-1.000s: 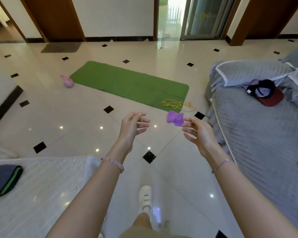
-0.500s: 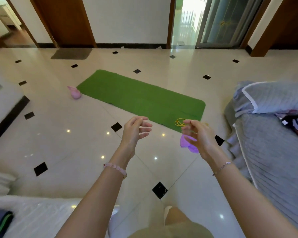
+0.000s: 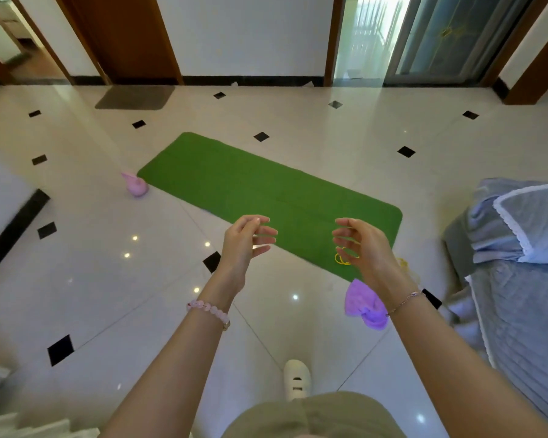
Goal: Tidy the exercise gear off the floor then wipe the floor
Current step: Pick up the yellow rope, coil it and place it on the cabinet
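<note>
- Left hand (image 3: 246,245) and right hand (image 3: 363,248) raised side by side at chest height, palms facing each other, well apart; fingers of both loosely curled and spread, nothing held in either
- Pink bead bracelet (image 3: 208,312) on the left wrist; thin chain bracelet (image 3: 405,301) on the right wrist
- Green mat (image 3: 266,197) lies flat and unrolled on the floor (image 3: 108,279), set on a diagonal ahead of the hands; its near right corner sits behind the right hand
- Pink weight (image 3: 135,185) stands on the tiles just beside the mat's far left corner; whether it touches the mat, cannot tell
- Yellow cord (image 3: 342,259) lies in a loose tangle on the mat's near right corner, partly hidden by the right hand's fingers; not in the grip
- Purple cloth (image 3: 363,303) crumpled, partly hidden by the right wrist, near the mat's near edge; appears to lie on the tiles
- Floor is glossy pale tile with small black diamond insets
- Grey-covered bed (image 3: 519,327) along the right edge, pillow (image 3: 538,222) at its far end
- Grey doormat (image 3: 135,97) by the brown door at the far wall
- One white shoe (image 3: 296,379) visible below, between the forearms
</note>
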### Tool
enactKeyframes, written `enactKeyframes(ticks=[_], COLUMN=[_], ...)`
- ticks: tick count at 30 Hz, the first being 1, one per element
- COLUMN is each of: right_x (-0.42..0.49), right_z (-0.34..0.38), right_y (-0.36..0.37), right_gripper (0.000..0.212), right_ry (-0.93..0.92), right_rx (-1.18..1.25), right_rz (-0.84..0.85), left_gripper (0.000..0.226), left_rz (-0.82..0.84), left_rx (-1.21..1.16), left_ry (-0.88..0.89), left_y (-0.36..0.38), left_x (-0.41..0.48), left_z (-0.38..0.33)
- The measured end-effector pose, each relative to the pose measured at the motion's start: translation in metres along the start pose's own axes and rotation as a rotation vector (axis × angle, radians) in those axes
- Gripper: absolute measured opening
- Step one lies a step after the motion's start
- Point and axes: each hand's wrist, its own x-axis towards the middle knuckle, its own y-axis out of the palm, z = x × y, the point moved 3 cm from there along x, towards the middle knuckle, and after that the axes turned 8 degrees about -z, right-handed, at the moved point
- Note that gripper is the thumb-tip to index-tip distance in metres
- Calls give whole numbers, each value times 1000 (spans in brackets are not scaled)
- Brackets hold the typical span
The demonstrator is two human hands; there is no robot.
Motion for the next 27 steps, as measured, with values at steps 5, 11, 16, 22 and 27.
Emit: enactKeyframes(ticks=[5, 11, 16, 22, 27], right_x=[67, 134, 193, 264, 310], right_z=[30, 51, 58, 57, 38], right_y=[-2, -22, -41, -56, -66], right_gripper=[23, 25, 24, 24, 23], right_ry=[33, 57, 83, 187, 278], right_rx=[25, 64, 96, 146, 182], right_rz=[-56, -163, -274, -442, -511], left_gripper=[24, 24, 22, 21, 20], left_rz=[36, 131, 266, 423, 528], left_rx=[19, 75, 137, 233, 320], left_ry=[-25, -63, -99, -162, -231], left_y=[47, 112, 180, 260, 315], left_x=[65, 136, 202, 281, 324], left_z=[-21, -31, -34, -37, -13])
